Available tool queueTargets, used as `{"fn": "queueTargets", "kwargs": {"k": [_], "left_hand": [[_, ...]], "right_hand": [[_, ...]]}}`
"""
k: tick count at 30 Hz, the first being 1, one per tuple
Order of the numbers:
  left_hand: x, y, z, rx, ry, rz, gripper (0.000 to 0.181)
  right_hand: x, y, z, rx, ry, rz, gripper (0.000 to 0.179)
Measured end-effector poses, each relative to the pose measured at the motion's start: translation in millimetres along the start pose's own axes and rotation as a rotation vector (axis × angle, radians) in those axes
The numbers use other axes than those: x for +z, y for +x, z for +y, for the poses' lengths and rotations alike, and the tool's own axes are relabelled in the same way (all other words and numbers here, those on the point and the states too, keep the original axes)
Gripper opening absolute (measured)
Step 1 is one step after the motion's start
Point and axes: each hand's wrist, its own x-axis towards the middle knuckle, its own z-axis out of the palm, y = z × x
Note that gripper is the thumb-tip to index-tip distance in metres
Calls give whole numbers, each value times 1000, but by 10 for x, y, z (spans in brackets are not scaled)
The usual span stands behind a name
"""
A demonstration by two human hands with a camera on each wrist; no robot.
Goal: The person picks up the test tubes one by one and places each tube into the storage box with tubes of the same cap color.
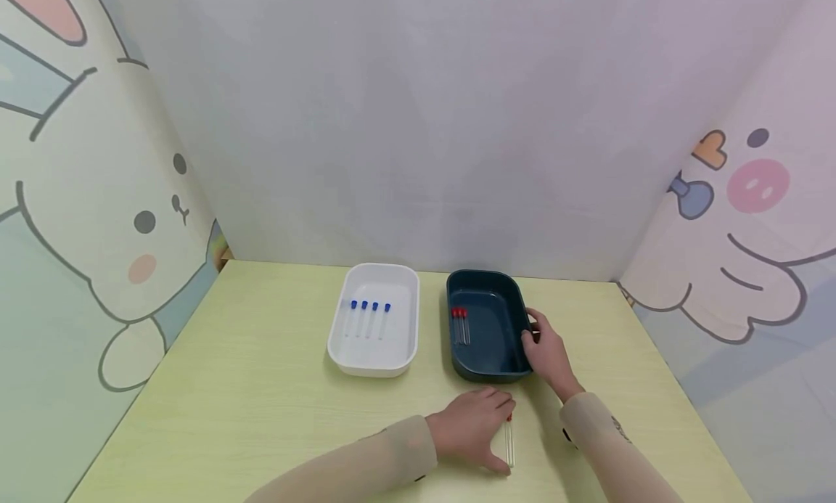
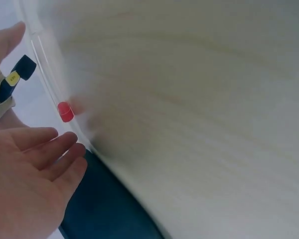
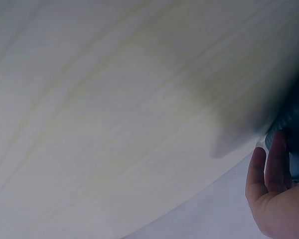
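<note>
A clear test tube with a red cap [image 1: 509,443] lies on the table in front of the dark blue tray [image 1: 493,376]. My left hand [image 1: 472,424] is over it, thumb near its lower end and fingers by the cap. In the left wrist view the tube's red cap [image 2: 65,112] shows between the spread thumb and straight fingers, with a gap around it. My right hand [image 1: 547,354] grips the tray's right side at the rim; in the right wrist view its fingers [image 3: 275,162] are against the outer wall. Inside the tray, three red-capped tubes [image 1: 461,329] lie along the left side.
Left of the dark tray stands a white tray [image 1: 375,369] with several blue-capped tubes [image 1: 369,320] laid in a row. Both trays are toward the back of the light wooden table [image 1: 248,372]. A pale curtain [image 1: 418,125] hangs behind, with cartoon-printed sheets at both sides.
</note>
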Motion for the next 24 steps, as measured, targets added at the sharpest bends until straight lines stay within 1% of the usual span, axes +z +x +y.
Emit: {"fn": "queueTargets", "kwargs": {"k": [2,4,8,11,16,19,24], "left_hand": [[23,24,7,-15,-5,7,90],[42,44,9,-33,-14,0,91],[68,69,27,-60,2,-11,93],[69,84,57,-75,15,0,87],[83,106,107,-99,30,16,83],[93,108,123,-97,45,17,84],[40,99,109,-49,28,13,78]], "right_hand": [[6,2,2,6,3,1,49],[8,3,3,12,5,-4,49],[4,5,5,21,8,-11,50],[1,6,4,16,8,-6,50],[-3,7,-10,11,9,2,49],[-4,4,-18,16,12,-4,49],[-6,-3,-24,20,11,-9,49]]}}
